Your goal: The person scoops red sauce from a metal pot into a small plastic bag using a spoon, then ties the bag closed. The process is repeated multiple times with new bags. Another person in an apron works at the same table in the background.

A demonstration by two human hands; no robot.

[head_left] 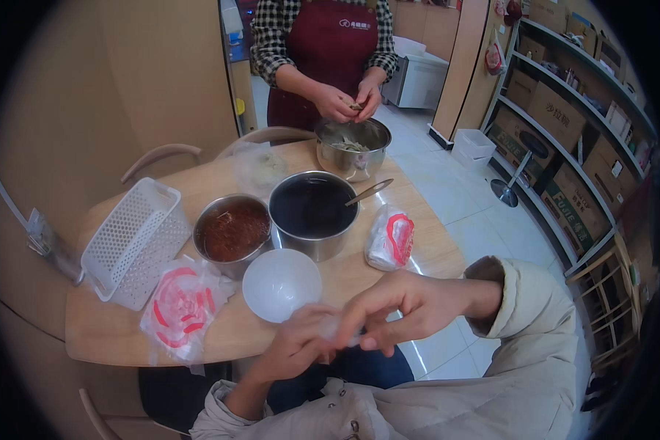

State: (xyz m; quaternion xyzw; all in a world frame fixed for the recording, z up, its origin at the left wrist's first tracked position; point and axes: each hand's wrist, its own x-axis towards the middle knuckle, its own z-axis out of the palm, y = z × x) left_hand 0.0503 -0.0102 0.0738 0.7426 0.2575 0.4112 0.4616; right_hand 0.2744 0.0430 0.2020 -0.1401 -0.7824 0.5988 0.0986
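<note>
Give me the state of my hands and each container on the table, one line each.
Left hand, closed on translucent film
Right hand, pinching the same film
White bowl, upright, looks empty
Red-mixture pot, uncovered
Dark-liquid pot, uncovered, utensil leaning on its rim
Far metal bowl, uncovered, holds pale pieces
White basket, upright, open-topped
Red-marked bag, lying flattened
Red-marked packet, bulging
Clear bag, pale contents

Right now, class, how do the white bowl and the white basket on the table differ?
The bowl is round; the basket is oblong. The bowl's wall is smooth and solid; the basket's is full of holes. The bowl is smaller than the basket. Both are white, open-topped and on the table.
</note>
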